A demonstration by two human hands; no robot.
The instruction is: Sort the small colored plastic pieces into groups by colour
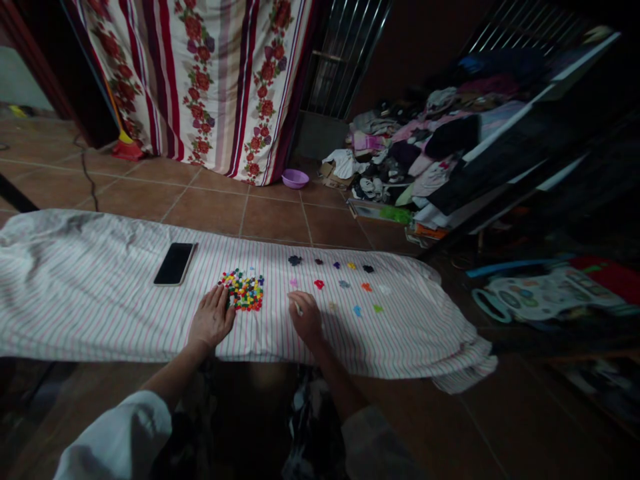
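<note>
My left hand lies flat on the striped cloth, its fingers against the left edge of a mixed pile of small coloured pieces. The pieces look like beads, but are too small to name surely. My right hand is closed over the cloth, right of the pile; whatever its fingers hold is too small to make out. Beyond and beside it, pieces sit in small groups by colour, among them a red group, an orange group, a blue group and a dark group.
A phone lies on the cloth, left of the pile. On the tiled floor beyond are a purple basin and a red broom by a flowered curtain. Heaped clothes lie at the right back.
</note>
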